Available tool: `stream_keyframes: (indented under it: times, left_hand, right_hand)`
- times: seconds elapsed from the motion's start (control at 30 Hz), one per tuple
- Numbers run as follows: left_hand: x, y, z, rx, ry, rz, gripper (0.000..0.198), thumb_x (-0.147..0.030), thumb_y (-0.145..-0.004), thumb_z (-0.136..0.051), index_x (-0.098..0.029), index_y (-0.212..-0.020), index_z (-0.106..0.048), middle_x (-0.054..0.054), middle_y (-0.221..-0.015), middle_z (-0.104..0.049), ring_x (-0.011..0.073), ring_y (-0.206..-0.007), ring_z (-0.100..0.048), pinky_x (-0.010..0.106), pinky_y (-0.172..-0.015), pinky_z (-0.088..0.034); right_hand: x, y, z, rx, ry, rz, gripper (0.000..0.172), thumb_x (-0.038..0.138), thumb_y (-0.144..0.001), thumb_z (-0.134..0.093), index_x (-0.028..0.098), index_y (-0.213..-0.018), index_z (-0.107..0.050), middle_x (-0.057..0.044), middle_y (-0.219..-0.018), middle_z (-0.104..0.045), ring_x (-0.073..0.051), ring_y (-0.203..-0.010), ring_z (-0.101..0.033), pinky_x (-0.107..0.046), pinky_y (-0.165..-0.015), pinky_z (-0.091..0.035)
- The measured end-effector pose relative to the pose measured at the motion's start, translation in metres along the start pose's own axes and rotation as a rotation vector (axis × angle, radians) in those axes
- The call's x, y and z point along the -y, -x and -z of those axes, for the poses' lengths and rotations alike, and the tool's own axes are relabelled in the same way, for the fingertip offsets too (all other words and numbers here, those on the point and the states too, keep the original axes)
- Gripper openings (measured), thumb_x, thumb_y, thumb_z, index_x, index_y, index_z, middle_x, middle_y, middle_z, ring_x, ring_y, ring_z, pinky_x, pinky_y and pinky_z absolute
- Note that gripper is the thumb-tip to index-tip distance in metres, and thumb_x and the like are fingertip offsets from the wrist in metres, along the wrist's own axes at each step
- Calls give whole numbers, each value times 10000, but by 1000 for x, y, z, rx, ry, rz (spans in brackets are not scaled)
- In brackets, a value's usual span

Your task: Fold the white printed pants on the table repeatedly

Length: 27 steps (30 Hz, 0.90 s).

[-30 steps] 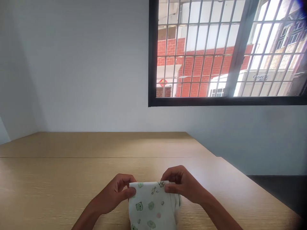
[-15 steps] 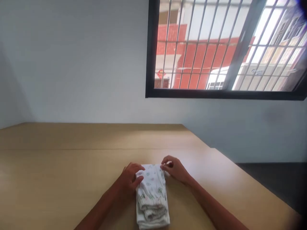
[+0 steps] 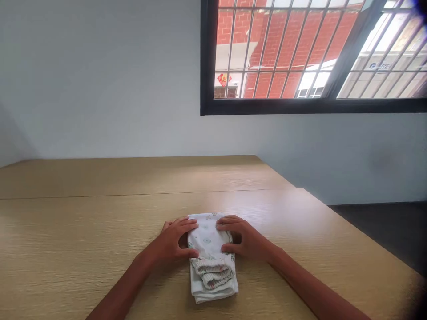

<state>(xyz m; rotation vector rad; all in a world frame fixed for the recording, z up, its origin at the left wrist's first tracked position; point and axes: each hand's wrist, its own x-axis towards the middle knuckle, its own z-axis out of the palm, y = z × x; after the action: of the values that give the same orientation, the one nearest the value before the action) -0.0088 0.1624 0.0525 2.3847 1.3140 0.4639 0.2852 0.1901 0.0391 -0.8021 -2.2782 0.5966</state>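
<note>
the right hand (image 3: 245, 235) has been loosened; one folded cloth (image 3: 208, 240) is touched by it and one left hand (image 3: 172, 238), fingers parted.

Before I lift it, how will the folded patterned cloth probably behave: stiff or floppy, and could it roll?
The folded patterned cloth is probably floppy, as its gathered edges wrinkle softly. It may come unfolded if lifted by one layer, since several layers show at its near end. Lying flat on the table, it seems unlikely to roll.
</note>
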Motion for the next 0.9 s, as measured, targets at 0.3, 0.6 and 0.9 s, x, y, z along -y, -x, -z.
stream_keyframes:
  times: [0.3,0.6,0.9]
  left_hand:
    - [0,-8,-8,-95,238,16,328,-453,-712,-801,-250,-963,-744,69,-1187,-639,290,-1206,-484,450,-1106,-235]
    - [-64,12,39,223,882,-110,377,-510,-903,-602,-134,-899,-565,15,-810,-514,131,-773,-492,214,-693,-384]
    - [-7,-13,3,-351,159,178,321,-434,-900,-522,-150,-1040,-574,78,-1017,-573,196,-808,-514,323,-720,-385]
  right_hand:
    - [13,2,-1,-7,20,-18,181,334,-827,-734,192,-940,-741,-72,-1008,-662,-233,-978,-565,-344,-867,-449]
    - [66,3,44,157,-574,-238,452,571,-847,-675,120,-831,-695,-46,-674,-592,-118,-582,-502,-204,-494,-338]
    - [11,5,38,-545,240,-393,511,608,-774,-653,172,-1041,-641,-135,-1215,-566,-318,-986,-569,-450,-822,-426]
